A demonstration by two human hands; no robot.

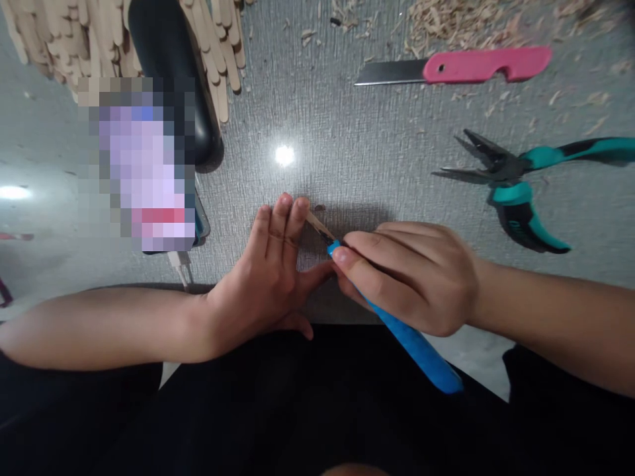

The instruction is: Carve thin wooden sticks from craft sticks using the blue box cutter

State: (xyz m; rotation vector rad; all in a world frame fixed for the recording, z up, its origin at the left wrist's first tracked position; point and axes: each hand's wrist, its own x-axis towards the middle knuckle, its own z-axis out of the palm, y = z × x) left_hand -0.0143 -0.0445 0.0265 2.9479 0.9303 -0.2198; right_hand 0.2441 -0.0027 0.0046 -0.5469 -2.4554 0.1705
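My left hand (275,264) lies at the table's front edge with three fingers stretched out together. Against its fingertips it steadies a small wooden stick (313,221), most of which is hidden. My right hand (411,274) is wrapped round a blue-handled tool (414,347), thumb near the front of the handle. The tool's dark, narrow tip (325,235) meets the stick beside my left fingers; its exact kind cannot be made out. Both hands are close together, and the handle slants down over my dark clothing.
A pink-handled knife (489,66) and open teal-and-black pliers (510,173) lie at the right. Wood shavings (456,23) are heaped behind the knife. At the left are many craft sticks (225,59), a black case (173,73) and a blurred phone-like object (146,165) with a white cable (179,261).
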